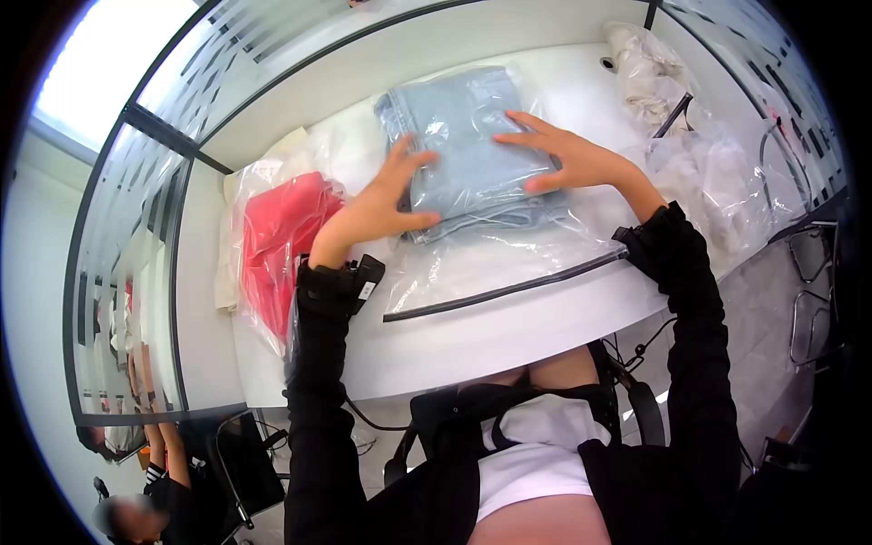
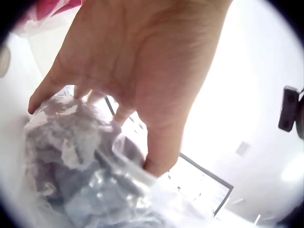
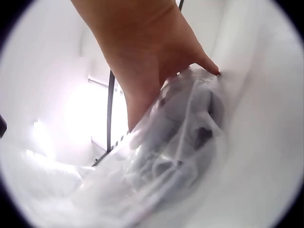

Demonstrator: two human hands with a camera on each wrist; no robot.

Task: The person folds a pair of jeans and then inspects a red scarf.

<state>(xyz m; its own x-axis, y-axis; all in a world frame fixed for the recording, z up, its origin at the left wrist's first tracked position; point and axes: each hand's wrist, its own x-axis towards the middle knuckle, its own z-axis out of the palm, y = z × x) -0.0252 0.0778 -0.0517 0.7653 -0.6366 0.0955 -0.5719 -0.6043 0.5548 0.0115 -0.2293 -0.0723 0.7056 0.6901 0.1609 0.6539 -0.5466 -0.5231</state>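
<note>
Folded light-blue denim (image 1: 472, 136), apparently jeans, lies inside a clear plastic bag (image 1: 472, 272) on the white table. A dark strip runs along the bag's near edge. My left hand (image 1: 377, 200) rests at the left side of the folded denim, its fingers spread over the plastic. On the opposite side my right hand (image 1: 572, 159) lies with spread fingers on the bag's upper face and right edge. In the left wrist view the fingers and thumb straddle the wrinkled plastic (image 2: 95, 166). The right wrist view shows the right hand against the bag's side (image 3: 175, 137).
Left of the denim lies a pink-red garment (image 1: 282, 227) in clear plastic. At the right are a bagged cream item (image 1: 649, 73) and crumpled clear plastic (image 1: 718, 182). Low partitions (image 1: 209, 204) border the table (image 1: 490, 350). Another person (image 1: 145, 509) is at lower left.
</note>
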